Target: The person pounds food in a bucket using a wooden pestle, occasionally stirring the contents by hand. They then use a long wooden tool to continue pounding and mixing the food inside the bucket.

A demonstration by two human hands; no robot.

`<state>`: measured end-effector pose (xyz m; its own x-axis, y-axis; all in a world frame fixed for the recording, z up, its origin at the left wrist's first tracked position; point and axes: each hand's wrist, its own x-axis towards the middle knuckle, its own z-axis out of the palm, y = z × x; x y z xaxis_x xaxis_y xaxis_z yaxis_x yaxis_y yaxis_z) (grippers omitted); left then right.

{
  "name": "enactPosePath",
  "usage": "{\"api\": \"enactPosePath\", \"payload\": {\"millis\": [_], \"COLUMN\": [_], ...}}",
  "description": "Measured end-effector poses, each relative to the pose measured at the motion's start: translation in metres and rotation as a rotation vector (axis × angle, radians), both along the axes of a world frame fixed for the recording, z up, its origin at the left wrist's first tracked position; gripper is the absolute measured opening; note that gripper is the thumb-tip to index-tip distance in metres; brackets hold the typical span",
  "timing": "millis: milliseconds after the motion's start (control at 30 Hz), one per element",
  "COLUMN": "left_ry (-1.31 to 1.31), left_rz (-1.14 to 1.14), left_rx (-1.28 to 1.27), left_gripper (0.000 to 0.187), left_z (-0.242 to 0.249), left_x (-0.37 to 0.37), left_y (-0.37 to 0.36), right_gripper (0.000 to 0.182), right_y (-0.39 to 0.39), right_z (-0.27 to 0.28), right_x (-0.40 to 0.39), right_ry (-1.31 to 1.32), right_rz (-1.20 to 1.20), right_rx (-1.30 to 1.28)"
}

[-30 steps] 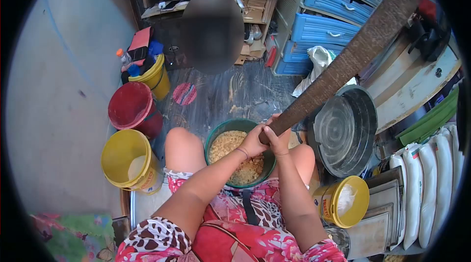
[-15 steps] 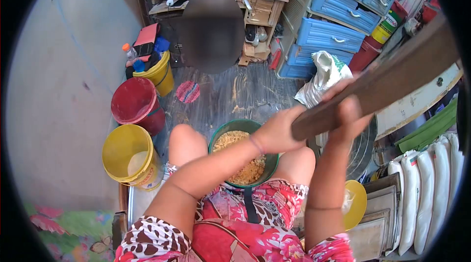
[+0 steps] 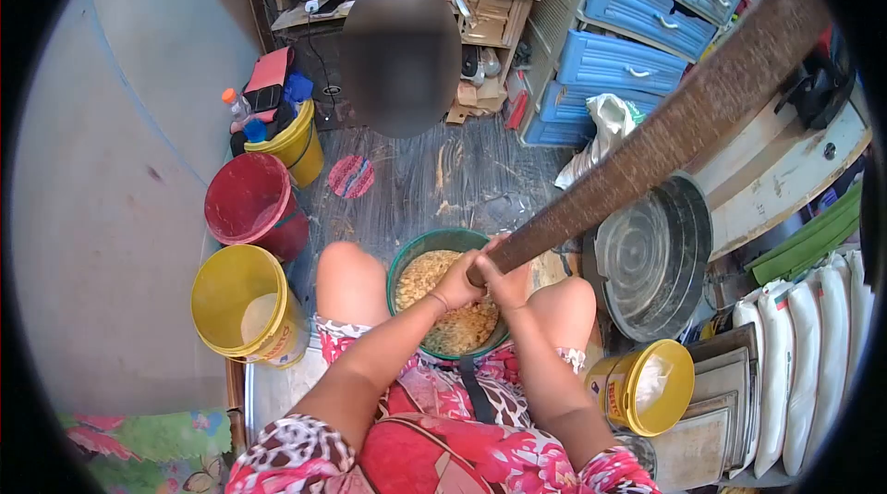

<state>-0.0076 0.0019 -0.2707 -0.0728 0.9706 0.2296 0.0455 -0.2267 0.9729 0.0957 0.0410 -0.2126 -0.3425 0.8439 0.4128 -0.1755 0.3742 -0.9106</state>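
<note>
Wooden pole (image 3: 628, 161) and both hands dropped since half a second ago: they were raised out to the right, now back over the green bucket (image 3: 399, 265). Left hand (image 3: 453, 287) was curled round the near end of the pole; right hand (image 3: 506, 287) gripped it just beside, with the hands touching or nearly so. Both looked closed on the wood, though some fingers were hidden. Pole slanted up and to the far right, out of view. Couldn't tell whether its near end touched the yellow crumbs (image 3: 460, 335) under the hands.

Green bucket sat between the person's knees, crumbs spread across the inside. On the left, near to far: yellow bucket (image 3: 205, 307), red bucket (image 3: 224, 194), then another yellow bucket with items piled on top. On the right: black tub (image 3: 637, 258) past the right knee, small yellow bucket (image 3: 681, 390) nearer with white plastic (image 3: 652, 381) inside, white packs (image 3: 802, 360) in a row further right. Blue drawers (image 3: 617, 66) stood at the far right.
</note>
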Motion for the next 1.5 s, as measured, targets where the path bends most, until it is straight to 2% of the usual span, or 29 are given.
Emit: {"api": "enactPosePath", "payload": {"millis": [67,167,233,267,400,467,533,600,633,667,700,733,767,833,867,933,967,1000,1033,1067,1100,1133,1200,1233,1300,1333,1367,1433,1500], "left_ry": [-0.009,0.137,0.171,0.234,0.299,0.352,0.289,0.291,0.250,0.209,0.203,0.261,0.200,0.121,0.122,0.136,0.169,0.208,-0.062,-0.030,0.004,0.008,0.342,0.345,0.157,0.165,0.165,0.000,-0.016], "left_rz": [0.031,0.044,0.021,0.052,0.055,0.004,-0.117,-0.187,-0.187,-0.190,-0.134,-0.175,-0.111,-0.159,-0.158,-0.139,-0.122,-0.017,-0.110,-0.087,-0.057,-0.047,-0.130,-0.123,-0.060,-0.003,0.001,-0.024,-0.088], "left_rx": [-0.094,-0.005,-0.154,-0.148,-0.110,0.024,0.038,0.259,0.308,0.357,0.440,0.335,0.458,0.401,0.400,0.270,0.224,0.215,0.027,-0.210,-0.430,-0.416,-0.342,-0.336,-0.194,-0.064,-0.064,0.032,-0.030], "left_gripper": [0.057,0.053,0.054,0.054,0.054,0.053,0.055,0.053,0.054,0.054,0.059,0.067,0.071,0.071,0.071,0.071,0.074,0.067,0.068,0.067,0.066,0.066,0.065,0.065,0.067,0.067,0.067,0.067,0.067], "left_z": [-0.008,-0.005,-0.004,0.001,0.013,0.047,0.115,0.191,0.228,0.262,0.288,0.319,0.328,0.329,0.318,0.252,0.186,0.111,0.009,0.000,0.001,-0.001,-0.011,0.006,0.048,0.045,0.047,0.056,0.092], "left_x": [-0.001,-0.003,0.000,0.002,0.009,0.014,0.025,0.034,0.037,0.039,0.042,0.037,0.039,0.035,0.034,0.027,0.020,0.013,-0.001,-0.003,-0.008,-0.015,-0.023,-0.023,-0.009,-0.002,0.006,0.015,0.016], "left_y": [-0.001,-0.009,-0.015,-0.019,-0.022,-0.015,-0.010,-0.007,-0.007,-0.006,-0.003,-0.004,0.003,0.011,0.009,0.007,0.011,0.010,0.009,-0.011,-0.011,-0.004,0.000,0.002,-0.009,-0.005,-0.002,0.009,0.006], "right_gripper": [0.050,0.055,0.056,0.056,0.066,0.077,0.101,0.084,0.059,0.053,0.045,0.045,0.048,0.056,0.060,0.071,0.086,0.090,0.098,0.092,0.081,0.081,0.070,0.070,0.071,0.071,0.072,0.072,0.077], "right_y": [-0.006,-0.008,-0.014,-0.028,-0.027,-0.022,-0.014,-0.004,-0.005,0.005,0.004,0.006,0.006,0.008,0.010,0.016,0.028,0.035,0.036,0.008,0.007,0.011,0.010,0.014,0.008,0.006,0.002,0.002,0.003], "right_z": [-0.012,-0.009,0.004,0.023,0.077,0.109,0.180,0.258,0.300,0.336,0.370,0.369,0.365,0.355,0.349,0.333,0.260,0.171,0.064,0.022,0.003,0.004,0.000,0.005,0.012,0.016,0.021,0.040,0.073], "right_x": [-0.001,0.017,0.026,0.020,0.039,0.049,0.054,0.064,0.063,0.078,0.071,0.068,0.065,0.058,0.054,0.045,0.042,0.032,0.017,0.004,-0.003,-0.005,0.003,0.006,0.016,0.020,0.022,0.023,0.024], "right_ry": [0.102,0.085,0.027,0.209,0.213,0.208,0.288,0.351,0.341,0.263,0.302,0.301,0.289,0.266,0.258,0.245,0.039,0.037,-0.009,-0.078,0.046,0.052,0.073,0.077,0.020,0.019,0.025,0.042,0.009], "right_rz": [0.018,0.143,0.085,0.029,-0.014,-0.062,-0.144,-0.210,-0.254,-0.166,-0.228,-0.236,-0.269,-0.327,-0.350,-0.393,-0.554,-0.407,-0.185,-0.189,-0.121,-0.112,-0.037,-0.032,0.037,0.038,0.029,0.025,-0.226], "right_rx": [-0.110,-0.179,0.048,-0.029,0.198,0.237,0.412,0.552,0.672,0.626,0.665,0.663,0.642,0.598,0.583,0.556,0.615,0.590,0.256,0.192,0.010,0.023,-0.059,-0.052,-0.072,-0.071,-0.047,-0.004,0.246]}}
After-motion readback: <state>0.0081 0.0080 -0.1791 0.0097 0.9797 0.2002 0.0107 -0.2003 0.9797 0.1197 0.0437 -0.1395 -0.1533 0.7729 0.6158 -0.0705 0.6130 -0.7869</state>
